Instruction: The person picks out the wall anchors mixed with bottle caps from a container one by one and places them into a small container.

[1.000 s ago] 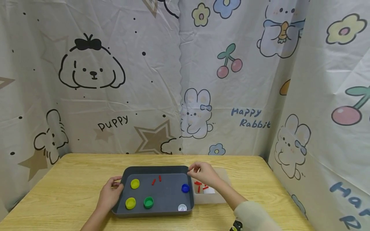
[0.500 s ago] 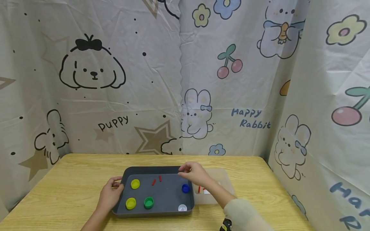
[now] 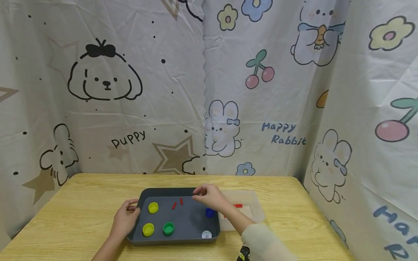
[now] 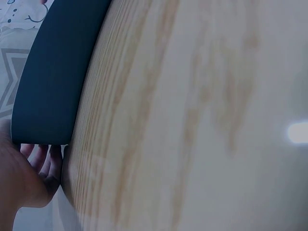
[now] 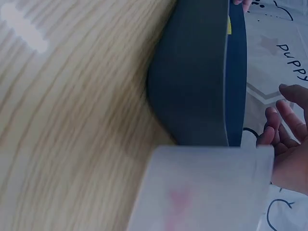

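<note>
My left hand grips the left side of a dark grey tray; its fingers also show at the tray's end in the left wrist view. My right hand hovers over the tray's back right, thumb and forefinger tips close together in the head view. I cannot tell whether a small thing sits between them. On the tray lie two short red sticks, two yellow round caps, a green cap, a blue cap partly under the hand, and a clear cap.
A translucent plastic box adjoins the tray's right side, with more red sticks inside, partly hidden by my right forearm. Both stand on a wooden table. Patterned curtains hang behind and beside it.
My right hand has moved left from the box side to above the tray. My left hand, the caps and the two sticks on the tray have stayed in place.
</note>
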